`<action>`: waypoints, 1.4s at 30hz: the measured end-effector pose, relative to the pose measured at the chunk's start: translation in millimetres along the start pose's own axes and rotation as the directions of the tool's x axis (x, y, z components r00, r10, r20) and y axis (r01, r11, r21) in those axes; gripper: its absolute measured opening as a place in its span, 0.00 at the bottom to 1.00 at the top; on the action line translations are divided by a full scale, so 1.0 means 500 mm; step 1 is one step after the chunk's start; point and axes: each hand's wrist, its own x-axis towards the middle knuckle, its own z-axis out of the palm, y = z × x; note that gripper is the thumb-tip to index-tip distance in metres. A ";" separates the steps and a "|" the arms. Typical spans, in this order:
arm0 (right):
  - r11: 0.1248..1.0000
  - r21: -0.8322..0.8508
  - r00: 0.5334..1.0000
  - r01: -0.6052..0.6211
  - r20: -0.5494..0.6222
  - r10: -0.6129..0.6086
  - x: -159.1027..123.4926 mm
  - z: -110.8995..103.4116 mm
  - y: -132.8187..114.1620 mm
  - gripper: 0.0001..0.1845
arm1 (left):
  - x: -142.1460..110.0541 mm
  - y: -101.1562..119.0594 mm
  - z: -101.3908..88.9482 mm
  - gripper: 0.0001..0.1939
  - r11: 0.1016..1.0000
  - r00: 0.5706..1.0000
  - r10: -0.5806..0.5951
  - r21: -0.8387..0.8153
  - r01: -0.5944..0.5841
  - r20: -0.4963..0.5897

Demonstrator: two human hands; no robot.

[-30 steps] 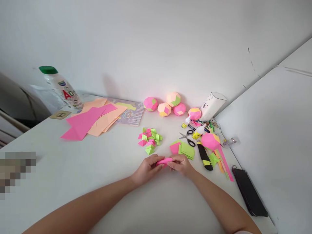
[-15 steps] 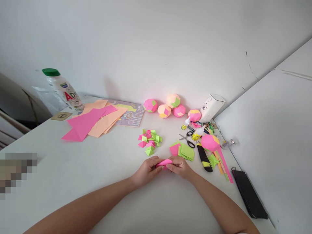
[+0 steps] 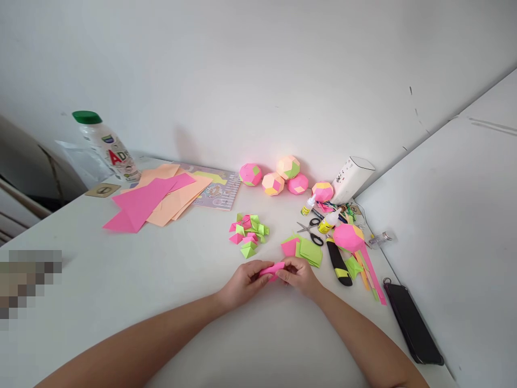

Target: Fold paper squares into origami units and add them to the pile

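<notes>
A small folded piece of pink paper (image 3: 273, 269) is held between my two hands, low over the table. My left hand (image 3: 249, 281) is closed on its left end, thumb below and fingers above. At the right end, my right hand (image 3: 299, 277) pinches the paper between thumb and fingers. Just beyond lies a cluster of folded pink and green paper pieces (image 3: 248, 233). Close to my right hand sits a stack of green paper squares (image 3: 310, 252), with a pink paper square (image 3: 290, 247) beside it.
Scissors (image 3: 310, 230), glue bottles (image 3: 329, 221), a box cutter (image 3: 339, 264) and a phone (image 3: 414, 323) lie to the right. Several paper balls (image 3: 273, 184) stand by the wall. Pink paper sheets (image 3: 141, 205) and a green-capped bottle (image 3: 111, 148) are at the left.
Fingers and thumbs have shifted slightly on the pink paper, which stays in both hands at the same place. The whole view has moved a little.
</notes>
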 end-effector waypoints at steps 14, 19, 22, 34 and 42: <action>0.994 0.101 0.999 -0.035 -0.034 0.038 0.005 0.000 -0.003 0.11 | 0.001 0.006 -0.001 0.13 0.973 0.995 0.095 0.208 -0.102 0.043; 0.980 0.186 0.997 -0.065 -0.018 0.070 0.007 -0.003 0.004 0.15 | 0.001 0.012 -0.002 0.13 0.965 0.992 0.097 0.237 -0.113 0.079; 0.982 0.178 0.998 -0.066 0.005 0.066 0.008 -0.006 0.007 0.15 | 0.001 0.011 -0.003 0.14 0.963 0.992 0.099 0.244 -0.117 0.085; 0.981 0.186 0.998 -0.054 0.031 0.049 0.009 -0.012 0.004 0.09 | 0.001 0.009 -0.002 0.14 0.960 0.993 0.083 0.260 -0.102 0.082; 0.985 0.172 0.999 -0.015 0.033 0.009 0.009 -0.012 0.007 0.08 | 0.001 0.011 -0.002 0.14 0.964 0.994 0.087 0.244 -0.102 0.072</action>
